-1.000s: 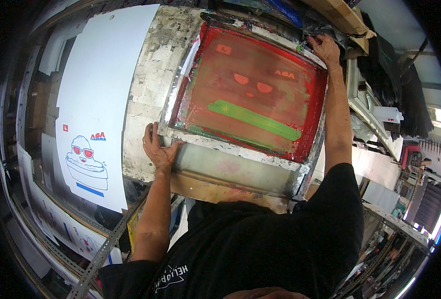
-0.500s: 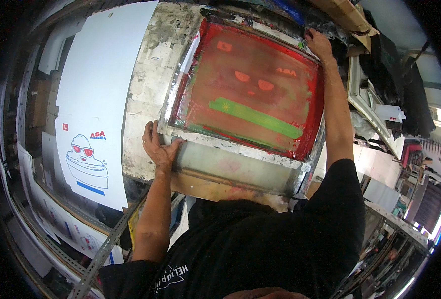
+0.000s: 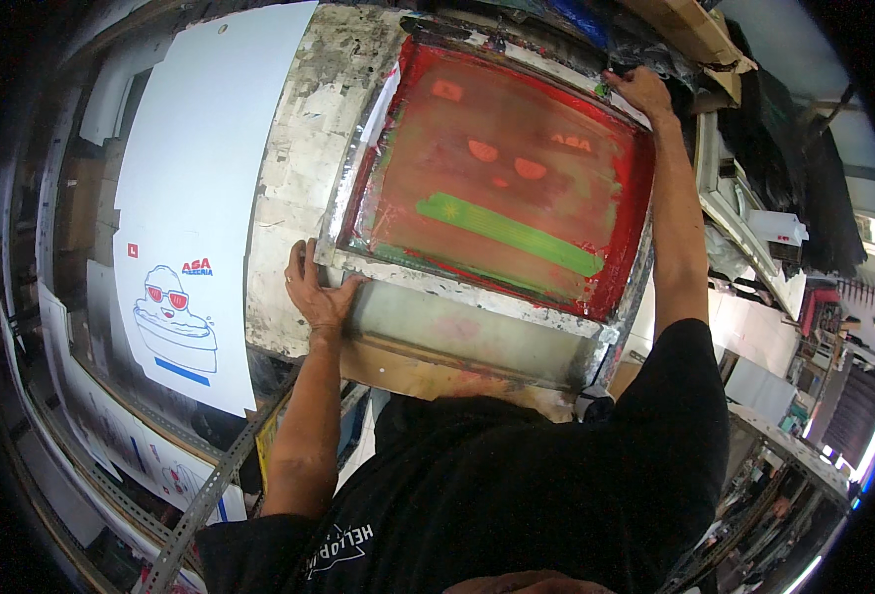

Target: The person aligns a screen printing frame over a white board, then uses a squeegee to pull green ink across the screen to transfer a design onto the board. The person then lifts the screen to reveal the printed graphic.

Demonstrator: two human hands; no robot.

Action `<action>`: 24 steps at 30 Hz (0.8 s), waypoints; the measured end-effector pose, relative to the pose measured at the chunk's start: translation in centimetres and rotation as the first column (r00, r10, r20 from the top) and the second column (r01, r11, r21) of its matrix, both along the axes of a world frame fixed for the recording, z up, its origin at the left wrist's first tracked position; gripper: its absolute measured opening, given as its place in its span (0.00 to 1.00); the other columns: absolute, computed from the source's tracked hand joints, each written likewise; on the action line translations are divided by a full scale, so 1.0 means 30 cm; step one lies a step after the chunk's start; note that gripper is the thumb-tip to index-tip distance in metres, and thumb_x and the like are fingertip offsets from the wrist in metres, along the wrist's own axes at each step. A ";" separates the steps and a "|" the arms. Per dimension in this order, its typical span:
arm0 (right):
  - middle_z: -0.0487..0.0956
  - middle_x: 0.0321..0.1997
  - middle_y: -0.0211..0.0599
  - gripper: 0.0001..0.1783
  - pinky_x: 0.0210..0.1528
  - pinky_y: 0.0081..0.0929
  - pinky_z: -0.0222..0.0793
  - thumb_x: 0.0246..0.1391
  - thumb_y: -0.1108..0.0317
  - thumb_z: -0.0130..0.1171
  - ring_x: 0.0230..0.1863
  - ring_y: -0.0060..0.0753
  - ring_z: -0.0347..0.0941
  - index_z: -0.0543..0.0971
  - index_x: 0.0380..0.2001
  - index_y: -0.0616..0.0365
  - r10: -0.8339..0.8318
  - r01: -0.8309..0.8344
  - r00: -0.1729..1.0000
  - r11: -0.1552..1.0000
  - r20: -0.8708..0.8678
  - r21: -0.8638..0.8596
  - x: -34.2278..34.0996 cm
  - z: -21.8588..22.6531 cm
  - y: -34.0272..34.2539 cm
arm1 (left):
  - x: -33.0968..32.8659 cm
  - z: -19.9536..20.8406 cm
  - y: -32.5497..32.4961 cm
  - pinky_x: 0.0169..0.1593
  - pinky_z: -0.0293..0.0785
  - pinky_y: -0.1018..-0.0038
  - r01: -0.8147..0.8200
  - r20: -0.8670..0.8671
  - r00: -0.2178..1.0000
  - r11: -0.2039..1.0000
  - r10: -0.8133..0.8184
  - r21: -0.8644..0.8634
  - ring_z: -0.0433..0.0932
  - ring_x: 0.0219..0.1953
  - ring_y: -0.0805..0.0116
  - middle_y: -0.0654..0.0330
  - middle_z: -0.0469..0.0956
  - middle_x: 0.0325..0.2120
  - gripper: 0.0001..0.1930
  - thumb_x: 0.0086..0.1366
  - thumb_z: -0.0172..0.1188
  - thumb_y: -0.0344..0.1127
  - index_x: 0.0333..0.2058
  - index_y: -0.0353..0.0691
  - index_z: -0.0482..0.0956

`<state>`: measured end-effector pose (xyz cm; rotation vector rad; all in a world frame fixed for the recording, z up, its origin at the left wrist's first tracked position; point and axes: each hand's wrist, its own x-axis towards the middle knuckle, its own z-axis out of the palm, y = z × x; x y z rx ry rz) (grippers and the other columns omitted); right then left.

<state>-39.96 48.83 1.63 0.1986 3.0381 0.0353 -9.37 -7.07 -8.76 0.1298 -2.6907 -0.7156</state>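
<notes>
A printing screen (image 3: 492, 153) in a worn, ink-stained frame lies in front of me, its mesh smeared with red. Two red half-round shapes, small red marks and a long green strip (image 3: 512, 236) show on the mesh. At the near left corner of the frame, my left hand (image 3: 319, 295) rests with fingers spread and thumb pointing along the near edge. My right arm reaches along the right side, and my right hand (image 3: 645, 94) bends over the far right corner beside a small green spot. Its fingertips are curled; what they grip is unclear.
Left of the screen lies a white printed sheet (image 3: 205, 148) with a red and blue cartoon figure in sunglasses. A stained pale board (image 3: 284, 188) shows between them. A metal rail (image 3: 195, 520) runs at lower left. Cardboard (image 3: 680, 40) and dark plastic crowd the far right.
My right hand has shifted slightly to the right, its fingers lying differently at the far corner. The screen's right side has moved a little right too. My left hand stays put.
</notes>
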 end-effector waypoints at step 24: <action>0.81 0.41 0.53 0.29 0.45 0.48 0.74 0.58 0.42 0.48 0.44 0.55 0.78 0.81 0.43 0.58 0.059 -0.014 0.983 0.969 -0.172 0.248 0.000 -0.053 -0.085 | -0.005 -0.009 -0.001 0.55 0.64 0.54 0.001 -0.009 1.000 1.000 -0.001 0.029 0.67 0.55 0.46 0.46 0.67 0.55 0.50 0.32 0.74 0.61 0.54 0.39 0.72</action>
